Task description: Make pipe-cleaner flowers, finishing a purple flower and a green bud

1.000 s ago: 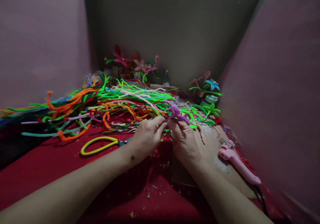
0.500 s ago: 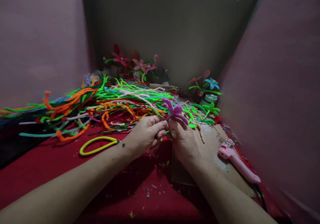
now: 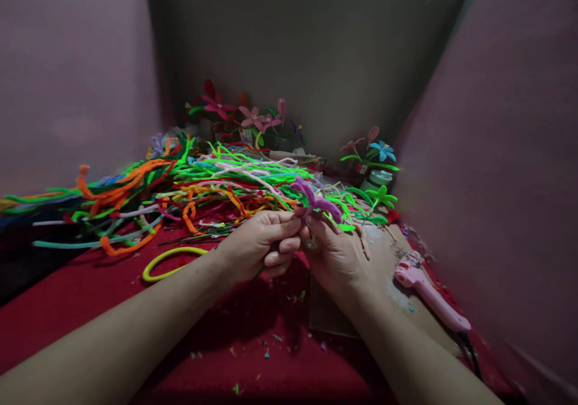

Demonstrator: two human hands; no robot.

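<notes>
A purple pipe-cleaner flower (image 3: 318, 203) stands up between my two hands, its fuzzy petals spread above the fingertips. My left hand (image 3: 273, 238) pinches the base of the flower from the left, with its other fingers curled. From the right, my right hand (image 3: 333, 250) grips the same base between thumb and fingers. The stem below the petals is mostly hidden by my fingers. Beside my left forearm lies a yellow-handled tool (image 3: 169, 257), partly covered by the arm. Just behind my hands spreads a heap of coloured pipe cleaners (image 3: 244, 173).
On the right, a pink glue gun (image 3: 431, 296) lies on a brown board (image 3: 383, 272). Finished flowers (image 3: 259, 116) stand at the back, and a blue flower (image 3: 383, 150) rises near a pale jar (image 3: 378, 179). Small scraps (image 3: 267, 354) dot the red cloth (image 3: 217, 345).
The purple flower has turned in my fingers, so its petals face differently. My left wrist has shifted slightly and covers more of the yellow-handled tool.
</notes>
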